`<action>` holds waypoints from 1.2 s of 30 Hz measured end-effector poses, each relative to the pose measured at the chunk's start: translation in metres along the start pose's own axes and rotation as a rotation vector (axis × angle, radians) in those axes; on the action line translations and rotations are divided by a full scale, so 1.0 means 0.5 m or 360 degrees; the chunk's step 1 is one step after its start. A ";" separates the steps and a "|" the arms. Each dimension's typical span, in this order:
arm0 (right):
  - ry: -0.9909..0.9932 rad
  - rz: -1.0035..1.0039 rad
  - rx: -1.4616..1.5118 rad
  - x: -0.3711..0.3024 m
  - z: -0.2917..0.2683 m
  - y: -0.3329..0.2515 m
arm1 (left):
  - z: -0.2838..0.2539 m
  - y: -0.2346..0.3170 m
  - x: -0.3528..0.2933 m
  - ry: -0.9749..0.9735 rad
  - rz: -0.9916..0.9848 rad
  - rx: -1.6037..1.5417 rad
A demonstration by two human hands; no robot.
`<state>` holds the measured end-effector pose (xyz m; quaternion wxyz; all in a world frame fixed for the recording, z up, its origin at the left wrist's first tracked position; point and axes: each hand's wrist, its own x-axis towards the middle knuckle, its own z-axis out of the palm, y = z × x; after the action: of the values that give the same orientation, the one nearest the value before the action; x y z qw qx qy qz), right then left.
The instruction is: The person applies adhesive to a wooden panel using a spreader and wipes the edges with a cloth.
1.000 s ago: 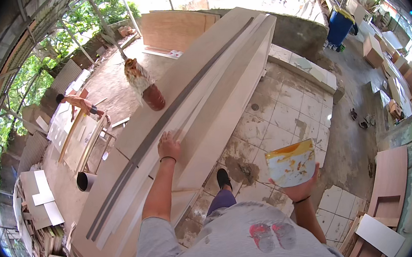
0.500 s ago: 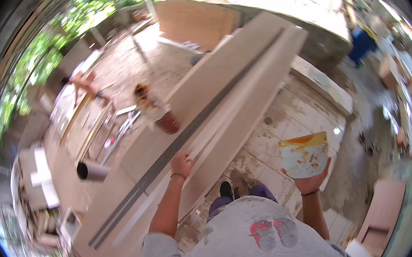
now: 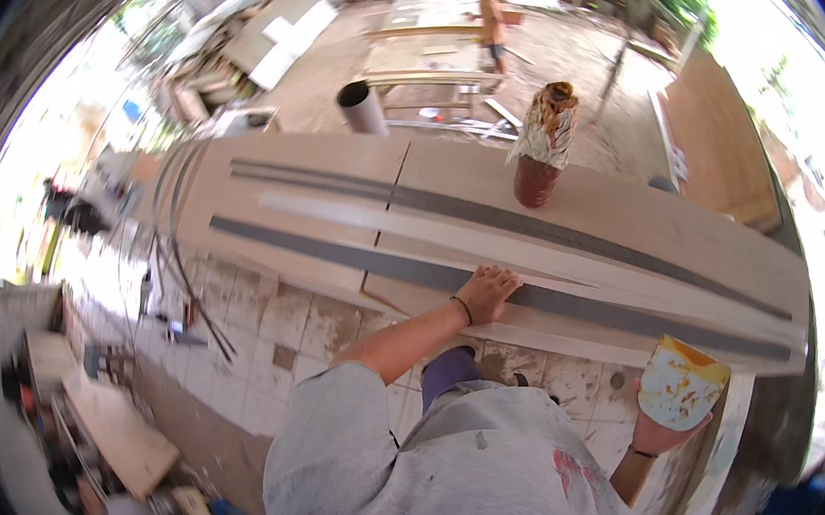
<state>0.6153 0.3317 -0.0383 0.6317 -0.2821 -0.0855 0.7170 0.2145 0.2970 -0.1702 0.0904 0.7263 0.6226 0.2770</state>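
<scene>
Since the earlier frame the view has swung round, so the bench (image 3: pixel 650 217) now crosses it from upper left to lower right, and the right hand (image 3: pixel 664 435) has come from well apart to just beside the bench's near edge, by its right end. That hand is closed on the lower part of a curved, orange-smeared board (image 3: pixel 683 388), tilted face up; whether the board touches the bench I cannot tell. The left hand (image 3: pixel 487 295) rests palm down on the near dark strip (image 3: pixel 331 248), fingers together and slightly bent; whether they pinch it I cannot tell.

That strip lies directly under the left hand, about midway along, its long axis running nearly parallel to the bench's near edge. The left hand is the nearer one; the smeared board lies to its right, close to the strip's right end. Beyond are a pale strip (image 3: pixel 317 210) and a far dark strip (image 3: pixel 613 248). A reddish-brown container (image 3: pixel 537 182) with a crusted, wrapped top stands near the far edge. Past that edge are a dark-mouthed tube (image 3: pixel 364 110) and a co-worker (image 3: pixel 490 23) beside a table.
</scene>
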 end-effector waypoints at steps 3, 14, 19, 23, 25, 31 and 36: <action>0.0004 0.0000 -0.0042 0.024 -0.026 -0.084 | 0.041 0.055 -0.011 -0.0223 -0.0299 0.0428; -0.0438 -0.0023 0.0297 0.058 -0.270 -0.324 | 0.136 0.081 0.064 -0.0169 -0.0850 0.0502; -0.0388 -0.0157 0.0370 0.007 -0.245 -0.337 | 0.019 0.186 0.104 -0.0806 -0.1173 0.0845; -0.0280 -0.0196 0.0428 -0.026 -0.239 -0.360 | 0.101 0.229 0.119 -0.0632 -0.0730 0.0781; -0.0233 -0.0267 0.0444 -0.044 -0.261 -0.370 | 0.198 0.245 0.161 -0.0496 -0.0245 0.0396; -0.0175 -0.0397 0.0357 -0.047 -0.256 -0.388 | 0.373 0.399 0.296 -0.0377 0.0221 0.0241; -0.0212 -0.0560 0.0380 -0.029 -0.271 -0.415 | 0.407 0.411 0.285 -0.0346 0.0241 0.0113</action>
<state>0.8633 0.3251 -0.0464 0.7689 -0.1381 -0.0895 0.6178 0.5050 0.4336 -0.1999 0.1105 0.7997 0.5619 0.1804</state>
